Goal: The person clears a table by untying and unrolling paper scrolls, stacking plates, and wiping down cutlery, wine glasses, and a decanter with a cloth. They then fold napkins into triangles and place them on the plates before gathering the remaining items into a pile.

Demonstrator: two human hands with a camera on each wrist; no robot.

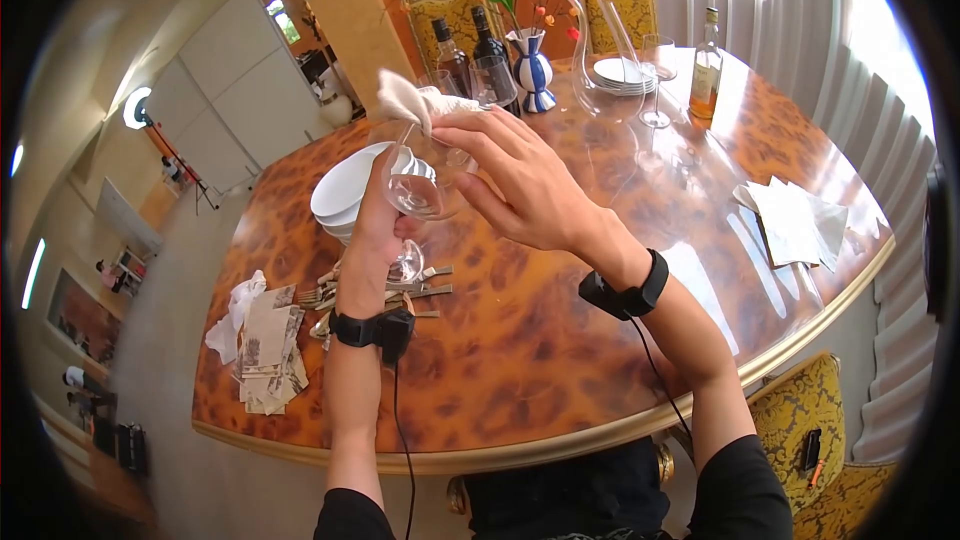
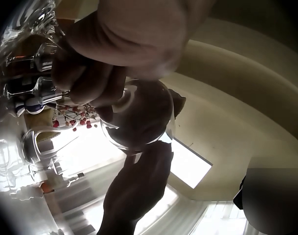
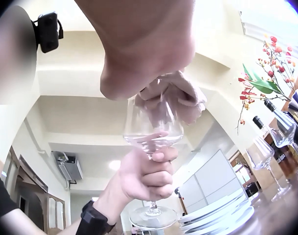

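My left hand (image 1: 374,225) grips a clear wine glass (image 1: 416,198) by its stem, fingers curled round it just under the bowl. The glass stands upright above the table, its round foot (image 3: 153,218) showing below the fist in the right wrist view. At the rim, my right hand (image 1: 525,180) holds a pale cloth (image 1: 404,100). Part of that cloth (image 3: 188,95) lies inside the bowl and part drapes over the far side. The right fingertips are partly hidden by the cloth and glass.
White bowls (image 1: 340,190) and cutlery (image 1: 425,290) lie near the left forearm, with patterned napkins (image 1: 268,350) farther left. Behind stand dark bottles (image 1: 452,65), a striped vase (image 1: 535,75), a decanter (image 1: 605,70), plates (image 1: 622,75) and an amber bottle (image 1: 706,70). White napkins (image 1: 790,220) lie right.
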